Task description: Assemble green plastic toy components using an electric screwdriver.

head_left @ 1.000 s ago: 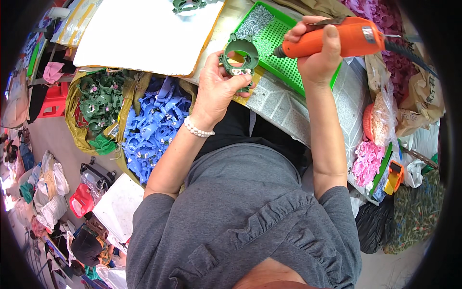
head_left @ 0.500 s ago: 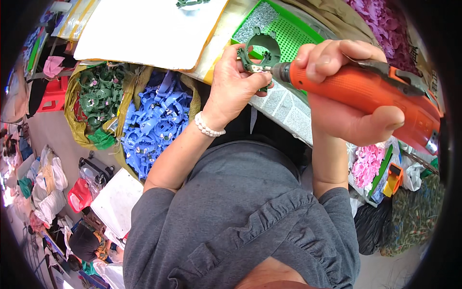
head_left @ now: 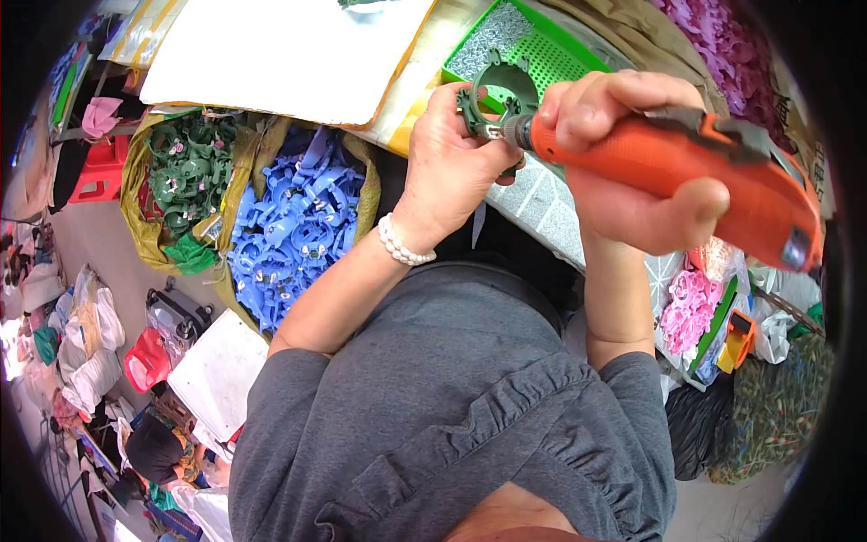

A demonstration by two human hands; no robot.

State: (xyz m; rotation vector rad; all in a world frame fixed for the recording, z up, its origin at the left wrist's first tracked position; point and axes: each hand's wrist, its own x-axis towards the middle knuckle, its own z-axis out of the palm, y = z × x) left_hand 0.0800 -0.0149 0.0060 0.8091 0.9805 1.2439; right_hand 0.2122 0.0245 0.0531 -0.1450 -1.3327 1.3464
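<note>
My left hand grips a dark green plastic ring part and holds it up over the green perforated tray. In my right hand is an orange electric screwdriver, held level with its metal tip pressed against the ring part. A white bead bracelet sits on my left wrist. My fingers hide much of the ring part's lower edge.
A sack of blue plastic parts and a sack of dark green parts stand at the left below the table. A white board lies on the table. Pink parts are at the right. Bags litter the floor.
The orange screwdriver swung down from above the tray and its tip now meets the green ring part. My left hand lifted the ring part slightly toward the tool.
</note>
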